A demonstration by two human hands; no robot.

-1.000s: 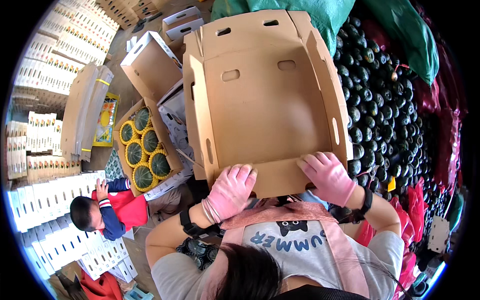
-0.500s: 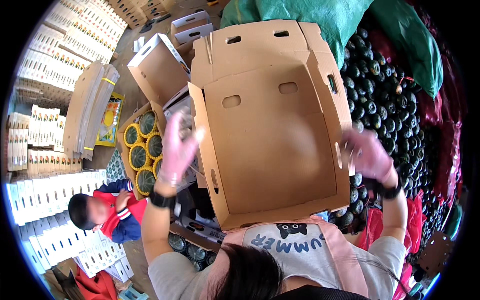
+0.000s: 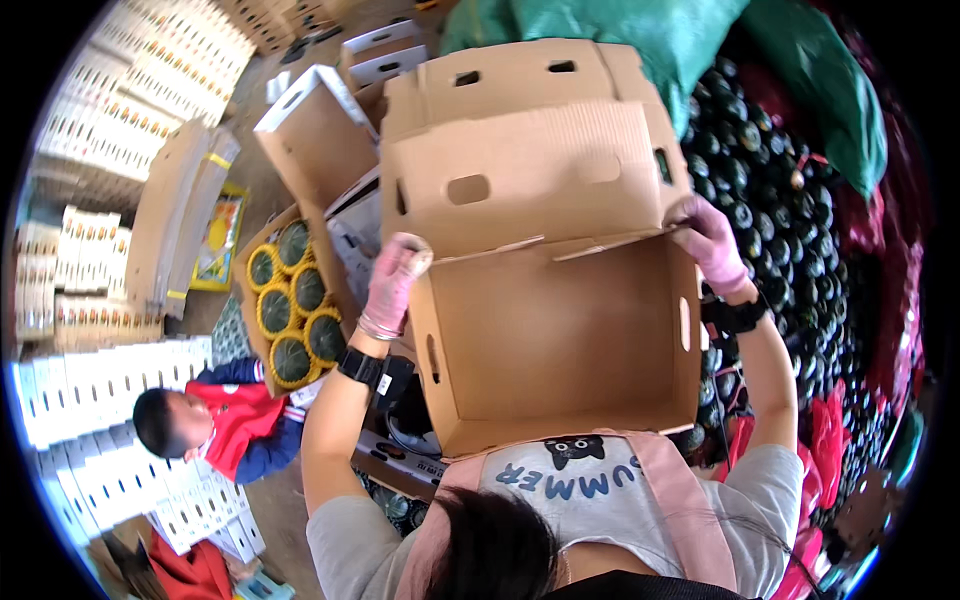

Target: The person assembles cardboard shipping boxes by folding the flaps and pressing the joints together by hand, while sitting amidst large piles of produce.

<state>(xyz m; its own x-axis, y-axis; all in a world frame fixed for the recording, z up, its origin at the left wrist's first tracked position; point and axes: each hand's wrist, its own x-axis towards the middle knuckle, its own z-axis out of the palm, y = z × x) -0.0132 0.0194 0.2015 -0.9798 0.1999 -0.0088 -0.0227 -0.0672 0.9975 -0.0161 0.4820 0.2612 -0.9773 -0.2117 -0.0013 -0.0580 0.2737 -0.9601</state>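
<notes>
In front of me lies a part-folded brown cardboard box (image 3: 560, 340), its near wall and both side walls standing. Two narrow end flaps are turned inward along its far edge, and the far panel (image 3: 530, 165) with two hand holes leans outward beyond them. My left hand (image 3: 398, 275), in a pink glove, closes its fingers on the far left corner of the box. Likewise gloved in pink, my right hand (image 3: 710, 245) is closed on the far right corner. The fingertips of both hands are partly hidden at the cardboard.
Under the box lies more brown cardboard (image 3: 520, 65) with hand holes. Dark green squashes (image 3: 745, 215) are heaped at right beneath green sheeting (image 3: 620, 30). At left, a carton holds squashes in yellow foam nets (image 3: 290, 358); a child (image 3: 235, 420) stands beside it. Stacked white cartons (image 3: 110, 390) line the far left.
Both hands have come from beside the box onto its far corners. The end flaps there are now bent inward, and the far panel has tilted away. The child has shifted slightly.
</notes>
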